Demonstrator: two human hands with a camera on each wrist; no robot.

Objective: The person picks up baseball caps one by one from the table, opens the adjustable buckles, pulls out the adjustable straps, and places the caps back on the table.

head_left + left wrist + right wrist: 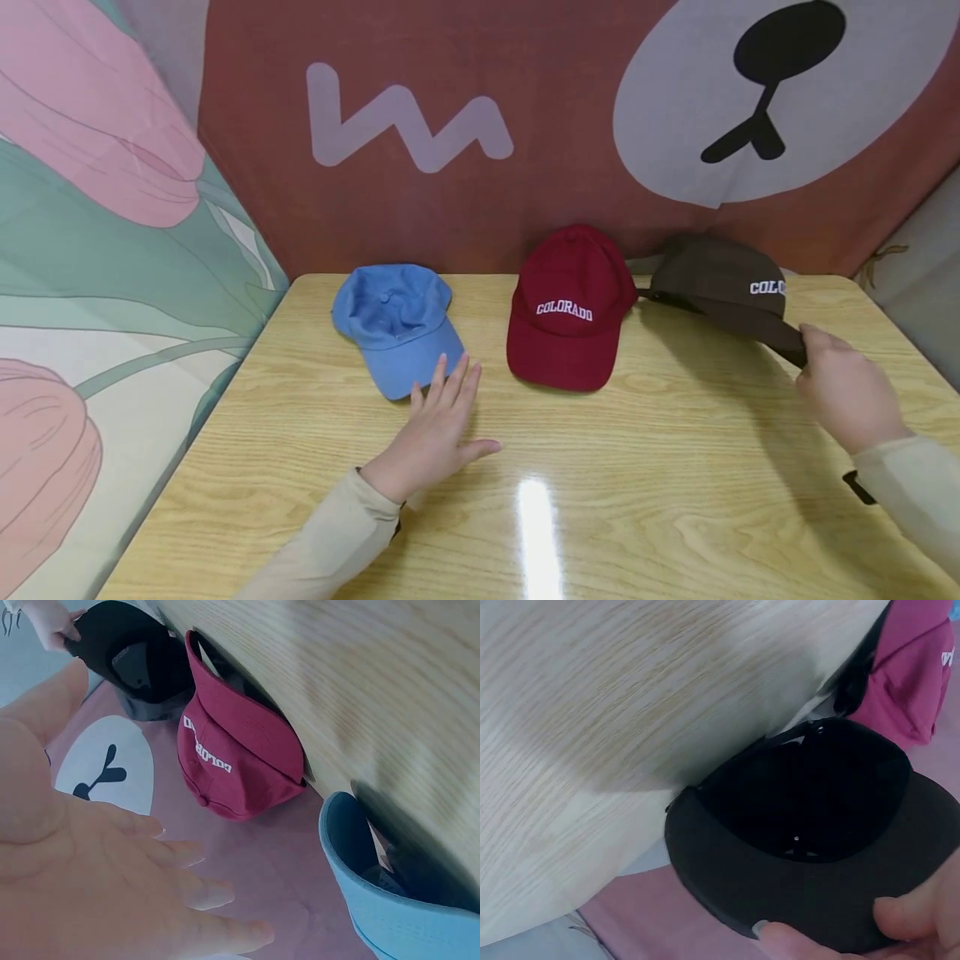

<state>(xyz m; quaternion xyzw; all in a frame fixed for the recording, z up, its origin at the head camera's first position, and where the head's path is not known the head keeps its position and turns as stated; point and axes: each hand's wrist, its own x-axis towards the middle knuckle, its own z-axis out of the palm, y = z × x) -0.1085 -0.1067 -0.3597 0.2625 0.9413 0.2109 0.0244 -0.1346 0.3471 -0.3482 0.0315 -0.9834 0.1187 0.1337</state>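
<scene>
At the right of the head view, my right hand [855, 392] pinches the brim of a dark brown baseball cap [716, 275] and holds that brim up off the table. The right wrist view shows the hollow underside of this dark cap [795, 802], with thumb and fingers on its brim. My left hand [435, 429] is spread with straight fingers, its tips close to the brim of a blue baseball cap [401, 321]; whether they touch is unclear. Between them sits a dark red baseball cap [570, 312] lettered COLORADO, brim toward me.
All three caps are along the back edge of a wooden table [637, 500]. Behind it hangs a brown cloth [555, 183] with a bear face, and a flower-patterned cloth [150, 275] lies along the left side.
</scene>
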